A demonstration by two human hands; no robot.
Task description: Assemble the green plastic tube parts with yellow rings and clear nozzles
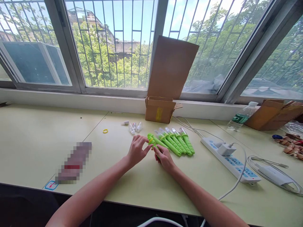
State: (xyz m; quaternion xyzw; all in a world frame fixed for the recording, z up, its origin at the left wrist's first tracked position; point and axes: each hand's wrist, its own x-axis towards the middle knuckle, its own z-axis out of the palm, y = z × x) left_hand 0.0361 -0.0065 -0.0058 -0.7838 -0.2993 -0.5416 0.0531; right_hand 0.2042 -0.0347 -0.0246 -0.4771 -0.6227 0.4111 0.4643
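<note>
Green tube (pixel 152 143), pinched on top by left hand (pixel 138 147), lower by right hand (pixel 165 158), between front and back edges of table (pixel 139 187), liable to slip if twisted unevenly.

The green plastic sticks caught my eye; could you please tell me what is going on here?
The person's right hand grips a ribbed green plastic stick, with the left hand at its upper end. Beyond, to the right, a row of green plastic sticks with clear caps lies on the pale green table. Farther back to the left are loose clear plastic pieces and, apart from them, a thin yellow ring.
</note>
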